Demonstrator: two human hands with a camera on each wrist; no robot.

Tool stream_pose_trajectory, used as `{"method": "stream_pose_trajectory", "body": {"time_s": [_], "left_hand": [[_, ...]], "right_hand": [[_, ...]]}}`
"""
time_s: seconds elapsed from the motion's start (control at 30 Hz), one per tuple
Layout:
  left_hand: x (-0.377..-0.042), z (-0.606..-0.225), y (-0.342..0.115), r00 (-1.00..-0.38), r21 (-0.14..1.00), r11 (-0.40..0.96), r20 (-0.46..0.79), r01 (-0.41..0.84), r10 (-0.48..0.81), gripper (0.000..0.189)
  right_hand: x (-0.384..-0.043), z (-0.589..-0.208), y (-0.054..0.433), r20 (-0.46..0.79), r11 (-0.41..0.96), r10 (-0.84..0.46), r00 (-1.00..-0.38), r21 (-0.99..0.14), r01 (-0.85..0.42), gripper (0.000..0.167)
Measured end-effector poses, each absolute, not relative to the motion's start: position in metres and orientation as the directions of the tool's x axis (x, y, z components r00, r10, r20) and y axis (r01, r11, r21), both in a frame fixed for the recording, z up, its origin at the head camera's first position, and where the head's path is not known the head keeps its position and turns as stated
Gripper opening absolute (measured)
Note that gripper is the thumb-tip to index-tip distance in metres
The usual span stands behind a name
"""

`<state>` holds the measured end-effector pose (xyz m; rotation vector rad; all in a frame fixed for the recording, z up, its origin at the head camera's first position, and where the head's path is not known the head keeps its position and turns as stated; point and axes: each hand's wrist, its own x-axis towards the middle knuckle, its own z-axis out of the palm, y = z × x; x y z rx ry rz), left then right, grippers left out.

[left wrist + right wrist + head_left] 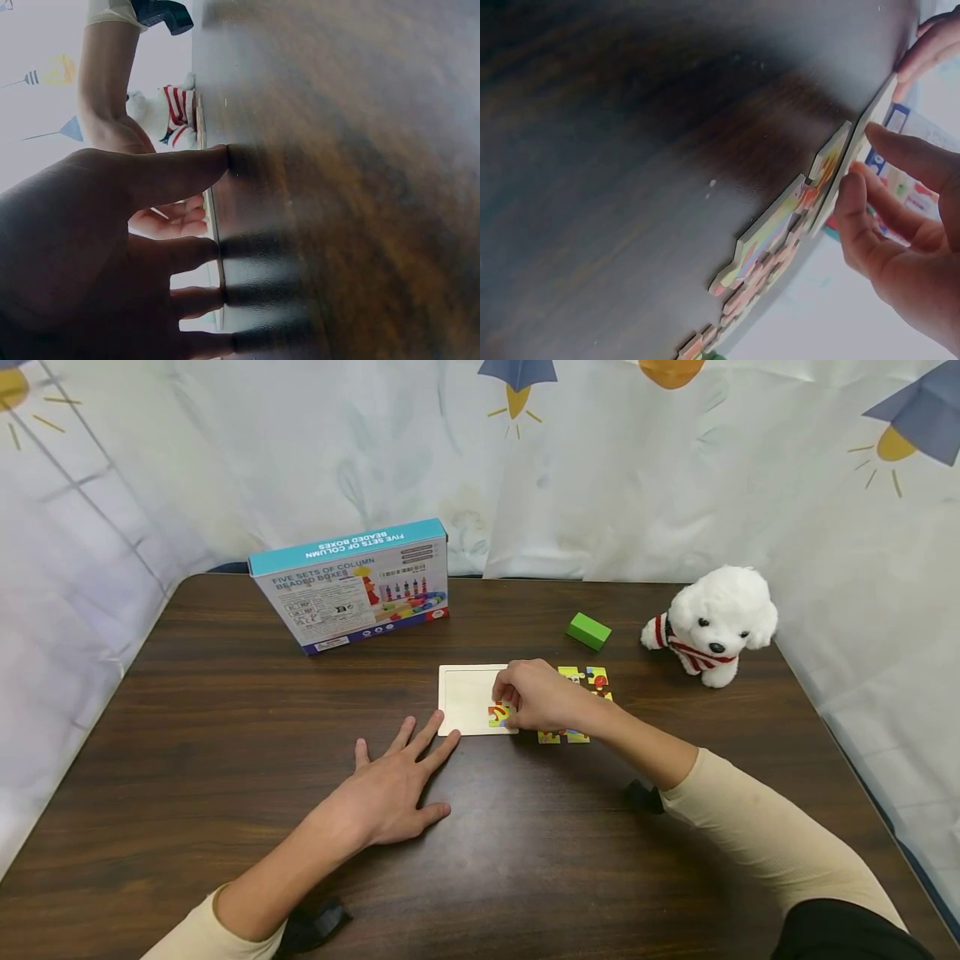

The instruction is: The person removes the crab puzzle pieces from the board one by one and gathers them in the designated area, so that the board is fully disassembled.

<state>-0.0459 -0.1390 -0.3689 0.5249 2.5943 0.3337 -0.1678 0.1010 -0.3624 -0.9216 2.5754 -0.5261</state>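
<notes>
A cream puzzle tray (pixel 463 697) lies on the table, its right part covered by my right hand (pixel 536 697). Thumb and fingers of that hand are bent round a red, yellow and blue jigsaw piece (pixel 498 717) low in the tray's right side, fingertips at its edges. In the right wrist view, the right hand (pixel 900 210) hides this piece. My left hand (pixel 393 789) lies spread, with fingertips at the tray's lower left corner. Right of the tray are several loose jigsaw pieces (pixel 597 677), partly under my right forearm; they also show as a jigsaw piece row (pixel 769 232).
A beaded toy box (pixel 360 585) stands at the back left. A green block (pixel 588 632) lies behind the loose pieces. To the right sits a white plush dog (pixel 722 618) in a red striped top. A pale curtain (pixel 585 485) hangs behind the table.
</notes>
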Motion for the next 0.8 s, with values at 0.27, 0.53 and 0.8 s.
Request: {"method": "stream_pose_trajectory", "body": {"time_s": [0.27,0.53,0.8], "left_hand": [[-0.0467,-0.3685,-0.1389,-0.815,0.319,0.898,-0.400,0.304,0.418,0.089],[-0.0472,-0.3678,-0.1391,-0.813,0.317,0.899,-0.406,0.303,0.417,0.089],[-0.0468,-0.3683,-0.1393,-0.816,0.317,0.899,-0.402,0.302,0.416,0.089]], "right_hand": [[-0.1675,-0.3628,0.1009,-0.205,0.724,-0.644,-0.737,-0.473,-0.502,0.027],[-0.1660,-0.3631,0.1021,-0.197,0.729,-0.628,-0.753,-0.487,-0.481,0.027],[-0.1649,-0.3640,0.1040,-0.171,0.710,-0.630,-0.758,-0.522,-0.473,0.024]]}}
